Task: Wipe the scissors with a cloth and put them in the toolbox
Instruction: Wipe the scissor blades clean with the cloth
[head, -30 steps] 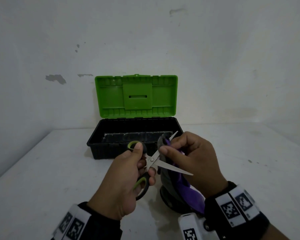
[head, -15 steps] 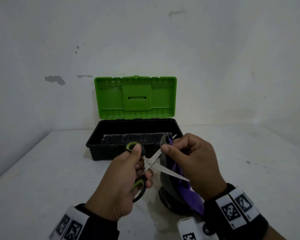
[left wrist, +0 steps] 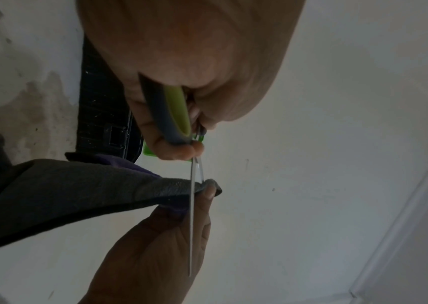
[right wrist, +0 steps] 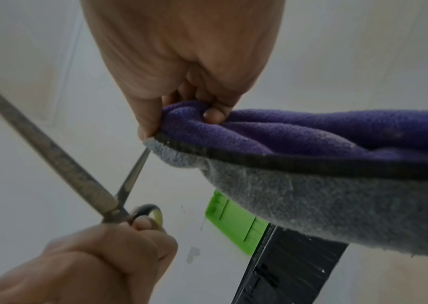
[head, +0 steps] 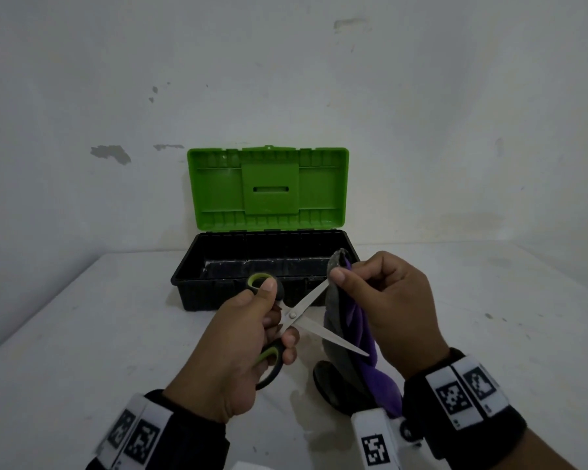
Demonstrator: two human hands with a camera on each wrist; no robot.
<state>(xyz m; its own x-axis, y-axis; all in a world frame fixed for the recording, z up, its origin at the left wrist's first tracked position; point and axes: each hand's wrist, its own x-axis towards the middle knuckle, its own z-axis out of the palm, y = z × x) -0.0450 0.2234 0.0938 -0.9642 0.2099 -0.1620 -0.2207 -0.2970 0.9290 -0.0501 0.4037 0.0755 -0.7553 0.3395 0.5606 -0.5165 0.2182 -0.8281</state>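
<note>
The scissors (head: 292,314) have black-and-green handles, and their blades are spread apart. My left hand (head: 274,318) grips the handles in front of the toolbox. My right hand (head: 343,273) pinches a grey and purple cloth (head: 350,330) around the tip of the upper blade, so that tip is hidden. The lower blade points right across the hanging cloth. In the left wrist view the blade (left wrist: 192,216) crosses the cloth (left wrist: 77,189). In the right wrist view the cloth (right wrist: 311,133) is bunched under my fingers and the scissors (right wrist: 64,164) lie at the left.
The toolbox (head: 197,266) stands against the wall with its black base open and its green lid (head: 265,188) upright. The inside looks bare. The cloth's lower end rests on the white table (head: 82,351) by my right wrist. White walls close in behind and to the left.
My right hand's pinch with the cloth has slid outward along the upper blade and now covers the tip that showed before. The left hand keeps its grip on the handles.
</note>
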